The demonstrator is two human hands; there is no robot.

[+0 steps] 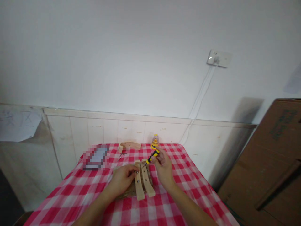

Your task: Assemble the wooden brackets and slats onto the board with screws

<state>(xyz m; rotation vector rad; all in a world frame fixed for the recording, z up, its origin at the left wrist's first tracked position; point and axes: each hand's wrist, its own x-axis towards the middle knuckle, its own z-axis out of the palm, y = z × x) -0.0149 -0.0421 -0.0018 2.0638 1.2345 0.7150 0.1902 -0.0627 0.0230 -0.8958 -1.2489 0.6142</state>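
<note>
A yellow and black screwdriver point(152, 156) is gripped in my right hand point(164, 168), tilted with its thin tip pointing down and left. Below the tip lie two pale, bent wooden pieces point(140, 191), side by side and pointing away from me, with small holes and metal fittings along them. They rest on a brownish, shiny sheet or pad point(129, 192). My left hand point(122, 180) is at the left wooden piece, its thumb and fingers pinched together beside a small metal fitting. What those fingertips hold, if anything, is too small to name.
Another curved wooden piece point(130, 145) lies at the back of the red checked tablecloth point(175, 201), near small thin metal items point(122, 154). A clear-topped yellow bit holder point(155, 141) stands by the wall. A pixelated flat object point(97, 158) lies left. Cardboard point(265, 163) leans at right.
</note>
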